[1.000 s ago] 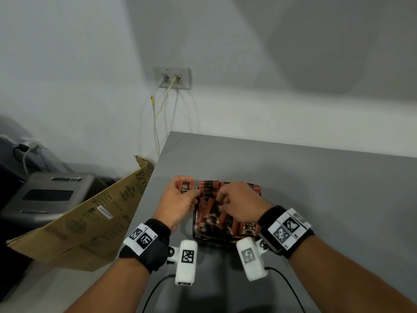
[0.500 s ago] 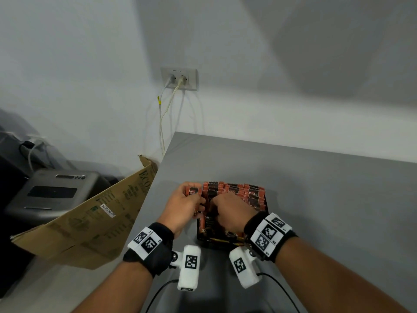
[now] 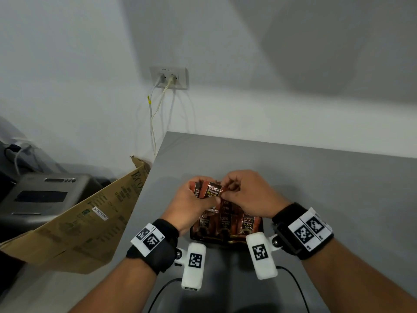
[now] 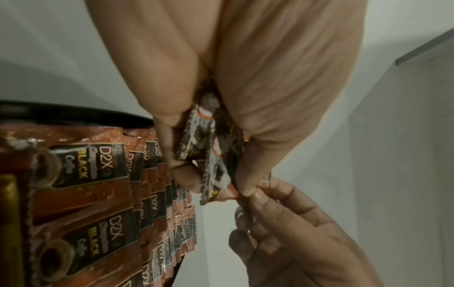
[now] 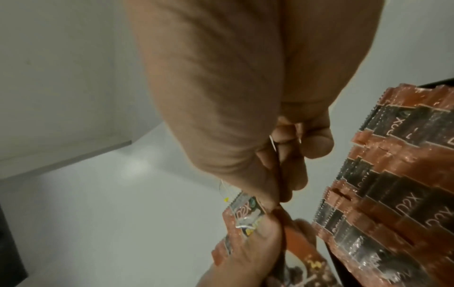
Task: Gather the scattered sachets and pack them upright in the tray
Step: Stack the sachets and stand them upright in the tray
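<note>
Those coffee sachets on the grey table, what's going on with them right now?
A person is packing sachets into a black tray on the grey table. The left hand holds a small bunch of sachets just above the tray, and the right hand pinches the edge of one of them. The tray already holds rows of packed sachets standing close together.

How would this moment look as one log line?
left hand: holds sachets | right hand: pinches one sachet | tray: packed with upright sachets | stage: sorting bundle
</note>
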